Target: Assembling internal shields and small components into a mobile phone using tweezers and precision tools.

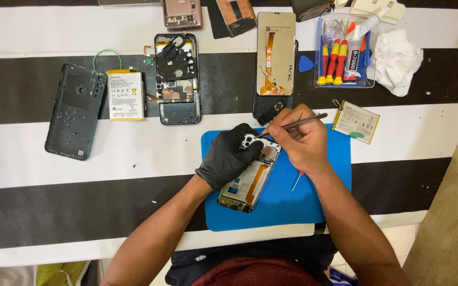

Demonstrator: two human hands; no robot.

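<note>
While tweezers (292, 125) probe, the phone frame (250, 177) seemingly slants upper-right.

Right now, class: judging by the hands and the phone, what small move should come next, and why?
Probably ease the tweezers tip a touch lower into the phone. The right hand aims it at the camera end, which the gloved left hand steadies on the blue mat.

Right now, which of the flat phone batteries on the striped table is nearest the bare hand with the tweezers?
The pale rectangular battery at the blue mat's upper right corner, close to the right hand. The other white-labelled battery lies far left, beside the dark back cover.
</note>
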